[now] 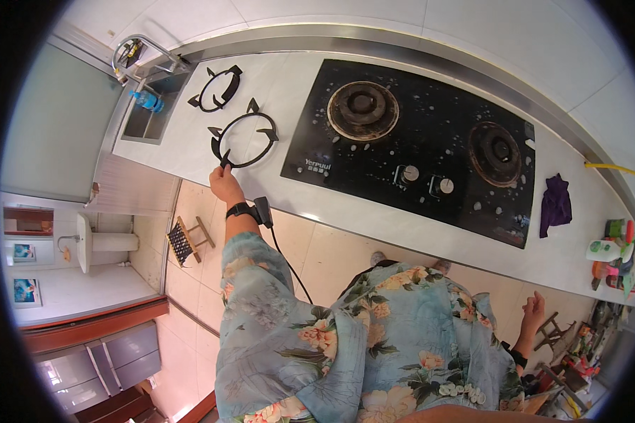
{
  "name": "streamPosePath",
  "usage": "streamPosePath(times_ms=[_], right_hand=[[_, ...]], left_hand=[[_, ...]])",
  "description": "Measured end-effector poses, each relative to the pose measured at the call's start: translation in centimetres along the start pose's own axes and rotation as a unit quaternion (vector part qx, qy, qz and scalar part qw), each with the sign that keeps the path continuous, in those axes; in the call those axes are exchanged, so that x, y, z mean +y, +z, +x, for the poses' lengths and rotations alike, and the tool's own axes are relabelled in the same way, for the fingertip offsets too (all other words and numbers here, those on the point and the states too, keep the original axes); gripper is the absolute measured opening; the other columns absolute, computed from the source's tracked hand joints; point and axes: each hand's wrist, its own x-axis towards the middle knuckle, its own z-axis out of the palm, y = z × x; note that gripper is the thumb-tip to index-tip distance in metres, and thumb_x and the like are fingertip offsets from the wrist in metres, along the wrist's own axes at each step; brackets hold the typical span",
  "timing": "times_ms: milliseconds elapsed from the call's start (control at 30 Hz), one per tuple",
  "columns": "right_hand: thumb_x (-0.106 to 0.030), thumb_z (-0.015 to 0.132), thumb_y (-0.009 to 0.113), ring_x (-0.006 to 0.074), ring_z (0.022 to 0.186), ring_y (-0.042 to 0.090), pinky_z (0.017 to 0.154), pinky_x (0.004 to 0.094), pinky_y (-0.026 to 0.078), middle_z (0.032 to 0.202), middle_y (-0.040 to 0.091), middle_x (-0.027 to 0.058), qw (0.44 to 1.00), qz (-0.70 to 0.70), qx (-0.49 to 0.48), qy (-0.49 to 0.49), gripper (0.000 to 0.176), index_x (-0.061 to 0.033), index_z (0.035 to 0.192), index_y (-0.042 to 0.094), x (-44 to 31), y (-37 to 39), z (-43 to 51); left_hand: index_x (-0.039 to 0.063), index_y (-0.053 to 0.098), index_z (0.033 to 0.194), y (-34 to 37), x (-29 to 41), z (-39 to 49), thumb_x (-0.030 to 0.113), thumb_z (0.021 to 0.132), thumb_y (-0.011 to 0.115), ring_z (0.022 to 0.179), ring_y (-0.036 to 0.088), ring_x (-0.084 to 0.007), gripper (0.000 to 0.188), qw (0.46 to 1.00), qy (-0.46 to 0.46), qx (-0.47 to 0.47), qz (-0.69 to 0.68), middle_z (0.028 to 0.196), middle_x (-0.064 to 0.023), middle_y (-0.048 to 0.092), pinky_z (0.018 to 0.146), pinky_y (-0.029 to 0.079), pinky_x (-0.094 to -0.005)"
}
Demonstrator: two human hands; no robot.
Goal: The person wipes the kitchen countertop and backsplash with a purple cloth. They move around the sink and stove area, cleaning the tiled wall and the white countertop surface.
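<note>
My left hand (226, 185) pinches one prong of a black round pan support (269, 135) at the front of the white countertop (296, 196). The ring seems to rest on the counter, though contact underneath is hard to judge. A second black pan support (233, 90) lies behind it, beside the sink. Low beside my body at the right, my right hand (533, 313) hangs with loosely bent fingers and nothing in it. Before me is a black glass gas cooktop (428, 132) with pale spots, its left burner (362, 106) and right burner (498, 150) uncovered.
The steel sink (153, 127) holds a blue plastic bottle (148, 101) beneath a curved faucet (148, 39). A purple cloth (555, 203) and several cleaning bottles (606, 249) occupy the counter's right end. A folding stool (185, 241) stands on the floor at left. A cable (291, 267) trails from my left wrist.
</note>
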Motion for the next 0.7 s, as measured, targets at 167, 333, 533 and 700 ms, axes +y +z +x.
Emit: streamPosePath(times_ms=[167, 333, 533, 700], right_hand=[[-0.012, 0.101, 0.059, 0.0121, 0.08, 0.058, 0.072, 0.0286, 0.051, 0.097, 0.06, 0.0032, 1.0, -0.006, -0.011, 0.024, 0.034, -0.0036, 0.134, 0.058, 0.4, 0.5, 0.3], [-0.012, 0.101, 0.059, 0.0083, 0.071, 0.055, 0.062, 0.0237, 0.046, 0.091, 0.058, -0.0001, 1.0, 0.021, 0.001, -0.01, 0.033, -0.0039, 0.133, 0.059, 1.1, 1.1, 0.9], [-0.012, 0.101, 0.059, 0.0086, 0.071, 0.055, 0.062, 0.0238, 0.047, 0.091, 0.058, 0.0003, 1.0, 0.001, 0.01, -0.014, 0.033, -0.004, 0.133, 0.058, 1.4, 1.8, 1.8], [-0.011, 0.1, 0.059, 0.0104, 0.071, 0.057, 0.063, 0.0261, 0.049, 0.09, 0.059, 0.0022, 0.999, 0.027, 0.026, -0.031, 0.031, -0.0038, 0.13, 0.059, 0.7, 2.0, 1.8]], left_hand=[[0.005, 0.074, 0.087, -0.3, -0.6, -0.4, 0.025, 0.083, 0.076, 0.088, 0.062, -0.0336, 0.02, 0.986, -0.011, -0.018, 0.162, 0.089, -0.0114, 0.065, 0.079, 0.049, -0.0462], [0.003, 0.074, 0.084, -0.2, -0.9, -1.0, 0.027, 0.081, 0.078, 0.082, 0.064, -0.0373, 0.025, 0.985, 0.012, 0.013, 0.17, 0.084, -0.0176, 0.066, 0.076, 0.049, -0.048], [0.008, 0.074, 0.084, 0.0, -1.4, -1.5, 0.032, 0.084, 0.075, 0.091, 0.061, -0.0378, 0.024, 0.979, -0.021, -0.035, 0.202, 0.091, -0.0135, 0.065, 0.077, 0.049, -0.0516], [0.006, 0.076, 0.09, 0.7, -3.2, -1.5, 0.031, 0.083, 0.075, 0.09, 0.064, -0.0383, 0.026, 0.985, -0.071, -0.065, 0.143, 0.092, -0.0163, 0.067, 0.077, 0.05, -0.0508]])
